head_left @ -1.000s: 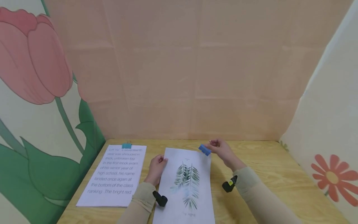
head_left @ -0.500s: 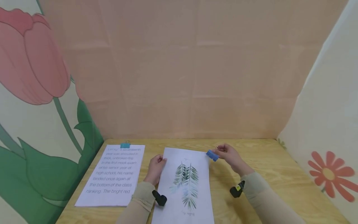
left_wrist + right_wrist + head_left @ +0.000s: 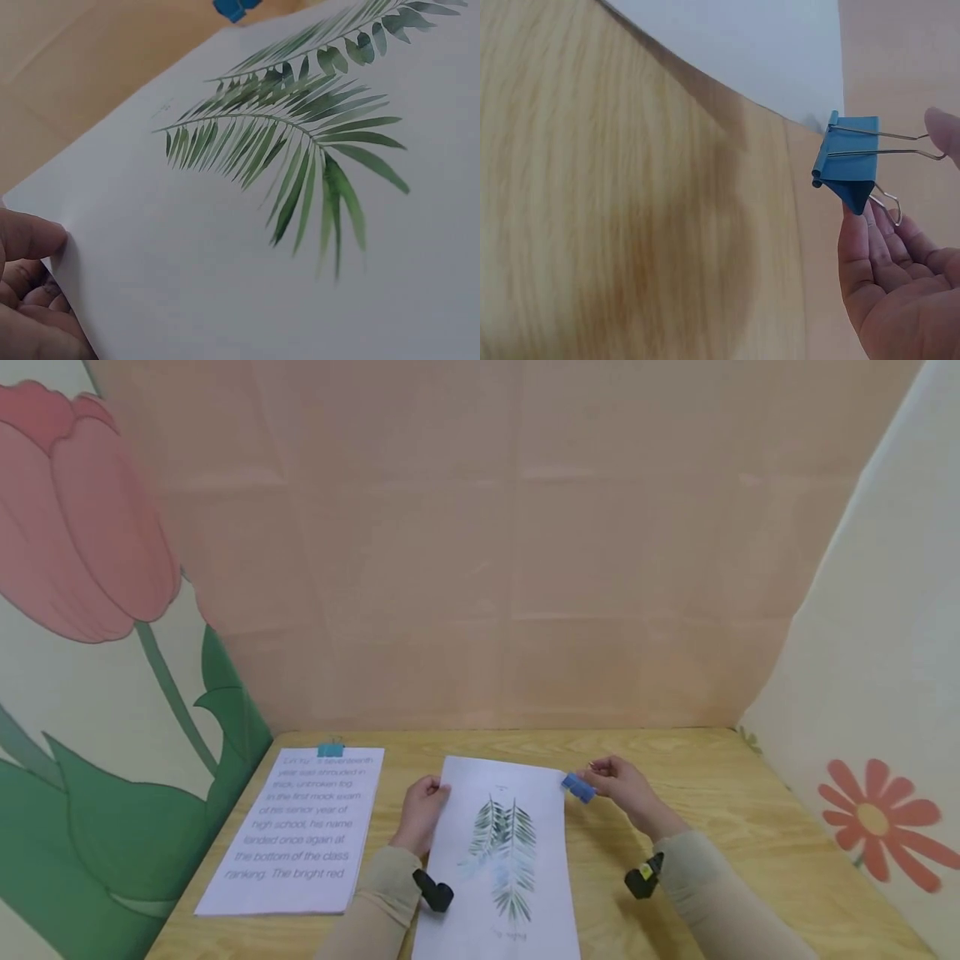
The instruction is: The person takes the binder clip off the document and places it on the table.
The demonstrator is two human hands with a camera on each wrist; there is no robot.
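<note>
My left hand (image 3: 423, 814) pinches the left edge of a white paper sheet (image 3: 465, 893) printed with green palm leaves, thumb on top and fingers curled beneath. Its thumb (image 3: 37, 234) shows on the sheet in the left wrist view. My right hand (image 3: 628, 789) holds a blue binder clip (image 3: 851, 154) at the sheet's far right corner. In the right wrist view, the thumb is at one wire handle and the fingers lie under the clip body. The clip's edge overlaps the paper corner there, and its other handle hangs near the fingers.
Left of the sheet lies a stack of printed text pages (image 3: 300, 835) with a teal binder clip (image 3: 331, 750) on its top edge. The wooden table (image 3: 750, 860) meets a pinkish cloth backdrop (image 3: 510, 568) at its far edge. Flower-patterned walls stand on both sides.
My right hand has moved right and slightly nearer with the blue binder clip, from over the sheet to its right corner. The left hand keeps its grip on the paper.
</note>
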